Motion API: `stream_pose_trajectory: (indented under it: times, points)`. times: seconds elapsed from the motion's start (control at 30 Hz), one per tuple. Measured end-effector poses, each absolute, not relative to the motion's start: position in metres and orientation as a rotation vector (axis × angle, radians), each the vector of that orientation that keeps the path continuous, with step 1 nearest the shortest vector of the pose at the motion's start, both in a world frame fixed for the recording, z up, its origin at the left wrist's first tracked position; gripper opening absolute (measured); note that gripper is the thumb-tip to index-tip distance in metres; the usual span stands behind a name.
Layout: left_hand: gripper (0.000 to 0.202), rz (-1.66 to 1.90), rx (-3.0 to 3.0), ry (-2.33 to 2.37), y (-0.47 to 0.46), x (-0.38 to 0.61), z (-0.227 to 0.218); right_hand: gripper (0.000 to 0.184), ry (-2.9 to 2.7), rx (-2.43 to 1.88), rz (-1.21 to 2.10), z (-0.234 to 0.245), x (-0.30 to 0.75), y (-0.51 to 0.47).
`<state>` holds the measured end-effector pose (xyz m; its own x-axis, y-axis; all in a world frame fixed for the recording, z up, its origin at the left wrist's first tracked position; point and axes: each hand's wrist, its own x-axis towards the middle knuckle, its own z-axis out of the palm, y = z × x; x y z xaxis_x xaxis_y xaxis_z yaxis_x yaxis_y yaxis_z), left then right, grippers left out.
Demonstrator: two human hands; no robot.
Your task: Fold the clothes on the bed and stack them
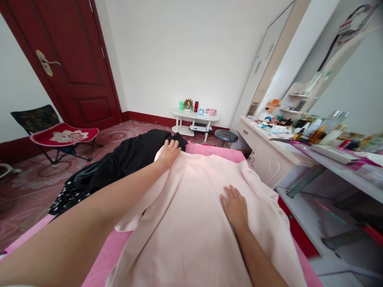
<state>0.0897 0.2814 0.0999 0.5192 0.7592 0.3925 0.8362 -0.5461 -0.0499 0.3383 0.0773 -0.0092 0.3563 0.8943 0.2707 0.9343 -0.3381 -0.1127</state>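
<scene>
A pale pink garment (191,223), long-sleeved as far as its shape shows, lies spread over a bright pink cover (112,255). My left hand (170,152) rests at its far left edge, fingers apart and lying on the cloth beside a heap of black clothing (128,157). On the garment's right half, my right hand (235,205) lies flat with the fingers stretched out. A fold runs down the garment's left side. My forearms cover parts of the cloth and cover.
To the right stands a dressing table (269,153) crowded with bottles. A round stool (226,136) and a white side table (194,116) are beyond the cover. A red folding chair (64,133) stands at left near the dark red door (66,59).
</scene>
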Motion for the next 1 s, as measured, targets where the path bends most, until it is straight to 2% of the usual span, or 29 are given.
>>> stream_pose_trajectory:
  times: [0.2,0.33,0.47,0.73,0.87,1.0]
  points:
    - [0.03,-0.432,-2.914,-1.338,0.229,0.151,0.058,0.047,-1.628,-2.395,-0.19,-0.007,0.337,0.077]
    - [0.055,-0.534,-2.862,-1.556,0.214,0.16,0.011,0.047,-1.641,-2.388,-0.209,-0.01,0.337,0.076]
    - [0.064,-0.633,-2.787,-1.59,0.219,0.149,-0.017,0.045,-1.67,-2.392,-0.253,-0.006,0.339,0.08]
    - [0.064,-0.648,-2.669,-1.589,0.221,0.151,-0.022,0.032,-1.656,-2.449,-0.261,0.012,0.398,0.14]
    - [0.066,-0.651,-2.702,-1.582,0.224,0.151,-0.021,0.046,-1.475,-2.582,-0.297,0.004,0.434,0.187]
    - [0.065,-0.636,-2.706,-1.606,0.227,0.151,-0.023,0.031,-1.5,-2.686,-0.159,0.005,0.459,0.22]
